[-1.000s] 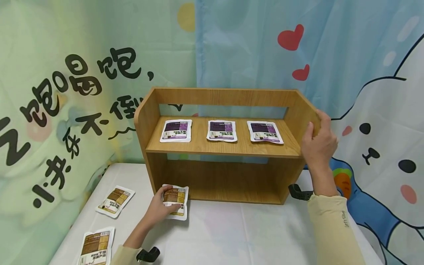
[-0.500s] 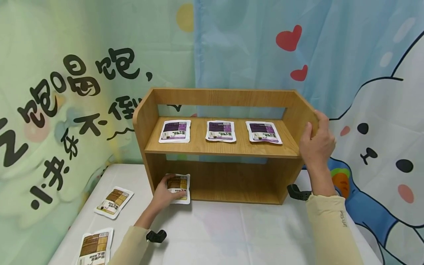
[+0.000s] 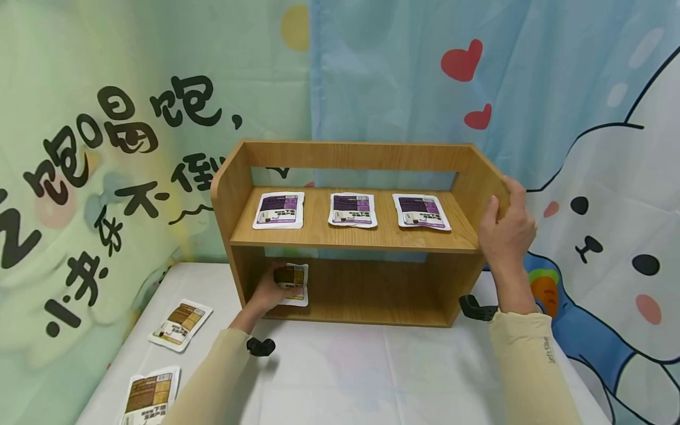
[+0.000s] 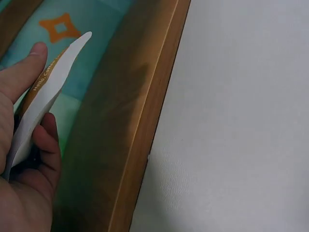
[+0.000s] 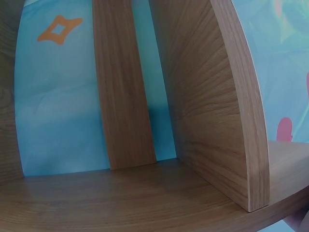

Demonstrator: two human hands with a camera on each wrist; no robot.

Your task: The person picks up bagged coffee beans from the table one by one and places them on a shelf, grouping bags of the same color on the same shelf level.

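Left hand [image 3: 271,290] pinches brown packet [image 3: 293,282] inside shelf [image 3: 350,241] lower compartment, left end; right hand [image 3: 507,227] grips shelf's right side panel, fingers curled round its edge

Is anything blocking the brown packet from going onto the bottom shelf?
No. The left hand holds the brown packet already inside the bottom shelf opening, and nothing else shows there. The purple packets lie on the shelf above.

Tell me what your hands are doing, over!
Left hand pinches brown packet inside shelf's lower bay. Right hand grips shelf's right side panel. Nothing blocking the bay.
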